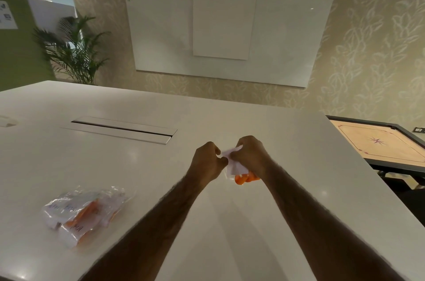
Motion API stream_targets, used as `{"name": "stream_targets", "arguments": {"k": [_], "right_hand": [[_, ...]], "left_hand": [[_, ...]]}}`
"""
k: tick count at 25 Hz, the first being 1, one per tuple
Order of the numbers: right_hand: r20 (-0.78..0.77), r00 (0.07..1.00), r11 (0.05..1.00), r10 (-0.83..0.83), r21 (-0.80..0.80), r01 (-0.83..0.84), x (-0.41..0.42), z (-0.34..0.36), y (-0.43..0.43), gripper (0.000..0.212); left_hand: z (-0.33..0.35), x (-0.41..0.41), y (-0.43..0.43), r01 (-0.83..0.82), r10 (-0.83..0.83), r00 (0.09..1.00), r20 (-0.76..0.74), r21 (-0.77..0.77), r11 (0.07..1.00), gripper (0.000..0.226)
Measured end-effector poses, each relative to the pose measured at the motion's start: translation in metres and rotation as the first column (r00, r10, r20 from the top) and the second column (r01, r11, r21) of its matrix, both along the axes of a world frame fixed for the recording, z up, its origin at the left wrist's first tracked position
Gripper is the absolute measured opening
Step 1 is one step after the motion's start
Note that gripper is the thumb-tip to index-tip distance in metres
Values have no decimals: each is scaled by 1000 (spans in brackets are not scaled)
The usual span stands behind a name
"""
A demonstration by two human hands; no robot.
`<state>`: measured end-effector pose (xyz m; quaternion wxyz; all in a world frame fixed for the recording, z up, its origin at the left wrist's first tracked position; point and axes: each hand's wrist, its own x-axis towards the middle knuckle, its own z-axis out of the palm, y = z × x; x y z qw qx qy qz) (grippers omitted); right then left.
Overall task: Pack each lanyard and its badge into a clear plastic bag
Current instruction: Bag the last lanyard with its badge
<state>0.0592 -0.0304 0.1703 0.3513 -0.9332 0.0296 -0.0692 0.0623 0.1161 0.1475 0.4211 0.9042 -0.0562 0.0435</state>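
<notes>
Both hands are working close together above the tabletop [115,161], toward its right edge and well in from the near edge. The left hand [208,161] and the right hand [249,156] are each curling their fingers and pinching the upper part of a clear bag [227,174], whose film is barely showing. Inside or at its mouth, a white badge [235,166] is standing between the hands, and the orange lanyard [243,180] is bunching below the right hand; whether the bag is being sealed or still filled is not telling clearly. The load is looking light: the film thin, slippery and crinkly, the lanyard soft and springy, the badge the only stiff part. Pinching both corners of the mouth is likely giving the best control. A pile of packed bags [82,211] is lying near the near left corner, well apart from the hands, with bare surface between. A closed cable hatch [119,130] is sitting toward the far left, away from the work.
</notes>
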Motion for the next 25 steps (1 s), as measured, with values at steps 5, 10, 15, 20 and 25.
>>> {"name": "stream_targets", "arguments": {"k": [5,10,15,20,25], "right_hand": [[68,993,992,96,-89,-90,0,0,0,19],[25,987,976,159,-156,-153,0,-1,-1,14],[5,990,868,142,-482,-122,-11,4,6,11],[-29,987,944,158,-290,-160,-17,11,19,12],[-197,938,918,285,337,-209,-19,23,8,24]], "left_hand": [[-8,-1,3,-20,20,1000,3,13,1000,32],[-7,-3,1,-62,62,998,-14,-25,998,15],[-7,-7,-5,-67,62,993,103,42,997,14],[-4,-4,-7,-97,98,995,0,-122,988,18],[1,-4,3,-101,92,994,-56,-205,973,21]]}}
